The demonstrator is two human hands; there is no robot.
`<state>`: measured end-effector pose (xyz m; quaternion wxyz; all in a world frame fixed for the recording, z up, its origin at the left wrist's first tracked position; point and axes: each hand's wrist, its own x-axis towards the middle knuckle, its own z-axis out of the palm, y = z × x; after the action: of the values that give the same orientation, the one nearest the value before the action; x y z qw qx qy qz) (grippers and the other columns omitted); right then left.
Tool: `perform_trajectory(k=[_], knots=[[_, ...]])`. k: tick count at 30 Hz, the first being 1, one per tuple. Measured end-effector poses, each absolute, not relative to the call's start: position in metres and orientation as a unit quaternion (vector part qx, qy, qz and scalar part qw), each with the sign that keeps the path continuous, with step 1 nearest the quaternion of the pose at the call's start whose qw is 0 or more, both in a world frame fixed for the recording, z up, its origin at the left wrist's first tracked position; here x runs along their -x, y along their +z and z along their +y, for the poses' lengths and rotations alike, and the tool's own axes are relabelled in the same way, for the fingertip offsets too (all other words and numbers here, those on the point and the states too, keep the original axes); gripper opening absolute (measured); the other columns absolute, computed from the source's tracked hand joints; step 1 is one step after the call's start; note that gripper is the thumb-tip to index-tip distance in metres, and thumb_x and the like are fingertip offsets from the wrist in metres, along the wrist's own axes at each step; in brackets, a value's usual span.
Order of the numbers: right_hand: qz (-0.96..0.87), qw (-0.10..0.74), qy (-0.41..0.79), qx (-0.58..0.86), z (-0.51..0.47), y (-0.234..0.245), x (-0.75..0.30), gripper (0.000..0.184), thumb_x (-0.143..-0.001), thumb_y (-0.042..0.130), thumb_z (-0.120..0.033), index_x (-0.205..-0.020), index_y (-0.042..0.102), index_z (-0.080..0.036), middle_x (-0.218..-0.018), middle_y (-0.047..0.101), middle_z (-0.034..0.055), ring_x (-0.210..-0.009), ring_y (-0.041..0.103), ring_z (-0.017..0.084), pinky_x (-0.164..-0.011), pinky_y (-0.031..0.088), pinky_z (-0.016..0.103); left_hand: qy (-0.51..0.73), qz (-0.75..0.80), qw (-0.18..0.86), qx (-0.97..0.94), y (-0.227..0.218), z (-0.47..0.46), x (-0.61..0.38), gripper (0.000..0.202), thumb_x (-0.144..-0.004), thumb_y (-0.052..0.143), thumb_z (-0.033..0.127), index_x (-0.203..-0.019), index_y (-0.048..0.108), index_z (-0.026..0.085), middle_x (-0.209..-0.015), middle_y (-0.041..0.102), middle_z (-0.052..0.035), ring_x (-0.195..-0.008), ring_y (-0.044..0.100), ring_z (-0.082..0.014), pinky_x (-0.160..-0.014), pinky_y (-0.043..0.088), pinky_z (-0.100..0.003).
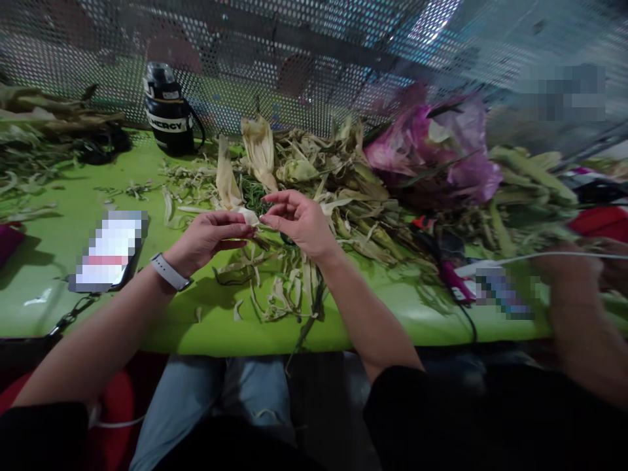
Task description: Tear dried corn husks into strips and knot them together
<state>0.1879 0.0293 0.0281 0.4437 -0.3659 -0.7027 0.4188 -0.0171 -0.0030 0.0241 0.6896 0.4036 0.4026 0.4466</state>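
My left hand (209, 239), with a white watch on its wrist, pinches a small pale strip of corn husk (250, 216) between thumb and fingers. The fingertips of my right hand (303, 226) close on the strip's right end, so both hands meet over the green table (181, 327). Behind them two dry corn husks (259, 149) stand roughly upright, near a tangle of green strands (253, 190). Torn husk shreds (284, 294) lie scattered below my hands.
A black bottle (169, 124) stands at the back left, and a phone (110, 252) lies left of my arm. Heaped husks (363, 183) and a pink plastic bag (436, 150) fill the back right. Another person's arm (576, 307) reaches in at right, near a second phone (505, 292).
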Motion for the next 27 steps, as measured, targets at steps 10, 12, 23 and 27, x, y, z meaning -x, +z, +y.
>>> perform_trajectory(k=[10, 12, 23, 27], knots=[[-0.89, 0.389, 0.065, 0.227, 0.0298, 0.0307, -0.1957, 0.019, -0.09, 0.062, -0.025, -0.103, 0.073, -0.032, -0.108, 0.066, 0.0038, -0.102, 0.058, 0.02, -0.093, 0.047, 0.042, 0.446, 0.41, 0.719, -0.34, 0.0231, 0.0006, 0.0191, 0.009, -0.073, 0.074, 0.011, -0.078, 0.073, 0.018, -0.083, 0.075, -0.0048, -0.08, 0.072, -0.015, -0.069, 0.058, -0.022], [-0.891, 0.384, 0.066, 0.232, 0.0315, 0.0289, -0.1948, 0.018, -0.091, 0.061, -0.026, -0.103, 0.072, -0.032, -0.107, 0.066, 0.004, -0.102, 0.058, 0.021, -0.093, 0.046, 0.042, 0.44, 0.409, 0.725, -0.336, 0.0232, 0.0011, 0.0186, 0.008, -0.073, 0.074, 0.011, -0.078, 0.073, 0.018, -0.083, 0.075, -0.0053, -0.079, 0.071, -0.0154, -0.068, 0.058, -0.022], [-0.9, 0.378, 0.043, 0.213, 0.0324, 0.0292, -0.1961, 0.019, -0.092, 0.058, -0.025, -0.102, 0.071, -0.032, -0.11, 0.066, 0.0035, -0.105, 0.058, 0.021, -0.094, 0.045, 0.042, 0.421, 0.387, 0.735, -0.365, 0.0202, 0.0027, 0.02, 0.002, -0.076, 0.072, 0.016, -0.077, 0.073, 0.018, -0.083, 0.074, -0.0079, -0.082, 0.071, -0.0183, -0.069, 0.059, -0.025], [-0.903, 0.375, 0.032, 0.209, 0.0334, 0.0279, -0.1966, 0.02, -0.092, 0.057, -0.024, -0.104, 0.07, -0.034, -0.11, 0.066, 0.0028, -0.106, 0.058, 0.021, -0.094, 0.045, 0.042, 0.415, 0.386, 0.753, -0.335, 0.0222, 0.0027, 0.0191, 0.005, -0.077, 0.069, 0.011, -0.076, 0.072, 0.015, -0.079, 0.073, -0.0063, -0.074, 0.07, -0.0134, -0.071, 0.058, -0.021]])
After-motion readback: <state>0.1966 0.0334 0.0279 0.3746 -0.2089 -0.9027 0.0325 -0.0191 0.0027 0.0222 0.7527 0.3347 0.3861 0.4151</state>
